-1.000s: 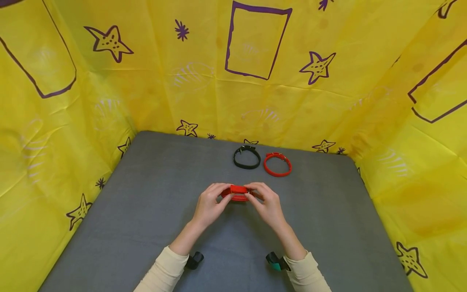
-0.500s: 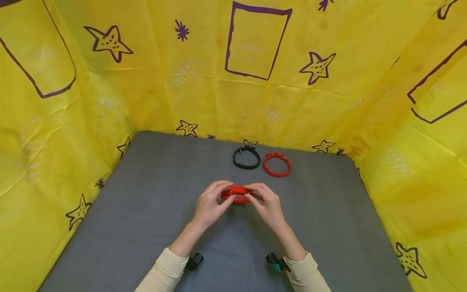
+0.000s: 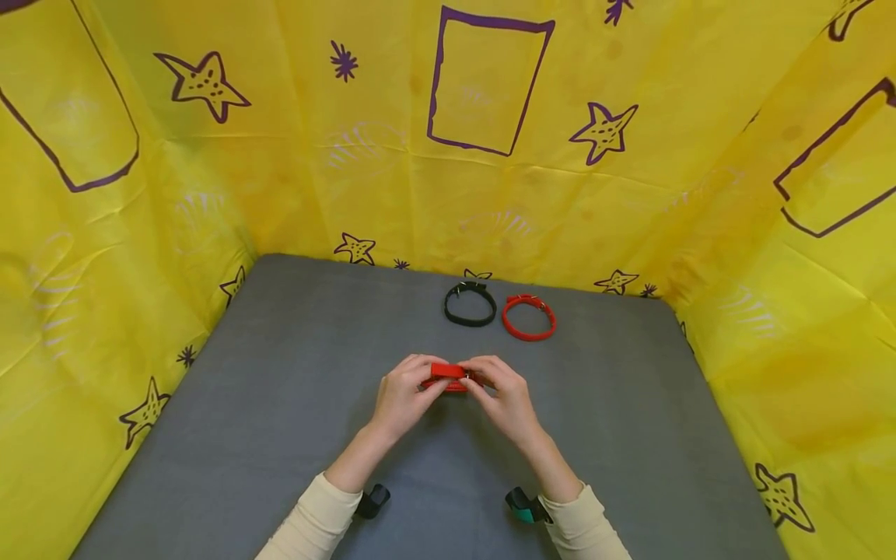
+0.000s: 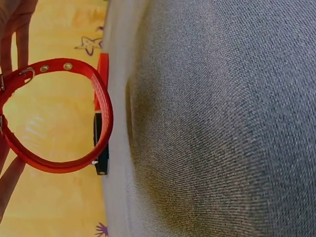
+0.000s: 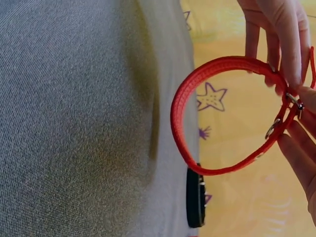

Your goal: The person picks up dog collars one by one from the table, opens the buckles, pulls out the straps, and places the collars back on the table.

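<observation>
A red buckle collar [image 3: 448, 371], bent into a ring, is held up above the grey table by both hands. My left hand [image 3: 401, 395] pinches its strap from the left, thumb below the fingers. From the other side my right hand [image 3: 507, 398] pinches the collar near its metal buckle [image 5: 295, 101]. A D-ring [image 5: 272, 129] sits on the band beside the buckle, and the free strap end [image 5: 312, 66] sticks out past the left fingers. In the left wrist view, eyelets [image 4: 67, 66] show on the band. Fingers partly cover the buckle.
A black collar [image 3: 467, 321] and another red collar [image 3: 528, 336], each buckled in a ring, lie side by side on the grey table [image 3: 280, 373] beyond the hands. Yellow cloth walls [image 3: 280, 179] with drawn stars enclose the table at the back and sides.
The red strap end has shifted left between the hands and now reaches over the left fingers. My right hand has moved slightly left. The two collars on the table stay put.
</observation>
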`<state>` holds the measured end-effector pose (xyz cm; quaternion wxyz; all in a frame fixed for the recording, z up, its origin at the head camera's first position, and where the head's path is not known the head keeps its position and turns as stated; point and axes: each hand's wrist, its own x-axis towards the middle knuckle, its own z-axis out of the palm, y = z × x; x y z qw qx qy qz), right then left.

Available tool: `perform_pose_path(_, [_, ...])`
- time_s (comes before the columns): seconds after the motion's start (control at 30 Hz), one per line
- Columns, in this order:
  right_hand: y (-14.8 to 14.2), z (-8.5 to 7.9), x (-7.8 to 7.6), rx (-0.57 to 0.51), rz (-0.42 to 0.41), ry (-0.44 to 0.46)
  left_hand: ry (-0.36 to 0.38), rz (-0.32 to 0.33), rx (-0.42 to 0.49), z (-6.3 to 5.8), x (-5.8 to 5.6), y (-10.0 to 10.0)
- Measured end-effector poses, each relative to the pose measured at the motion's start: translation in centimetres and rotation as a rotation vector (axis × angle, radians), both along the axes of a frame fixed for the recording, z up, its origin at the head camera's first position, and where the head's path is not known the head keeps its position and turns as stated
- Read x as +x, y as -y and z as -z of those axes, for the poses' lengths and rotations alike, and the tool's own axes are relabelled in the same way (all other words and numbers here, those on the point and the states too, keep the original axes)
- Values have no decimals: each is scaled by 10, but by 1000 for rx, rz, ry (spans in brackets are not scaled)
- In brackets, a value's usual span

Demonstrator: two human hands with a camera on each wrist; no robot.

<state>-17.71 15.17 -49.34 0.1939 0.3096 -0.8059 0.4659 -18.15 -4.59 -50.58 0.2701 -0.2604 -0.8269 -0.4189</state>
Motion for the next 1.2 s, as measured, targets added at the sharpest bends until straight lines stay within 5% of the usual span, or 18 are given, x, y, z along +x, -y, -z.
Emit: perform_pose_path(1.2, [2,4,0,6,-22,-4,99,-58,-66,2,1,-8])
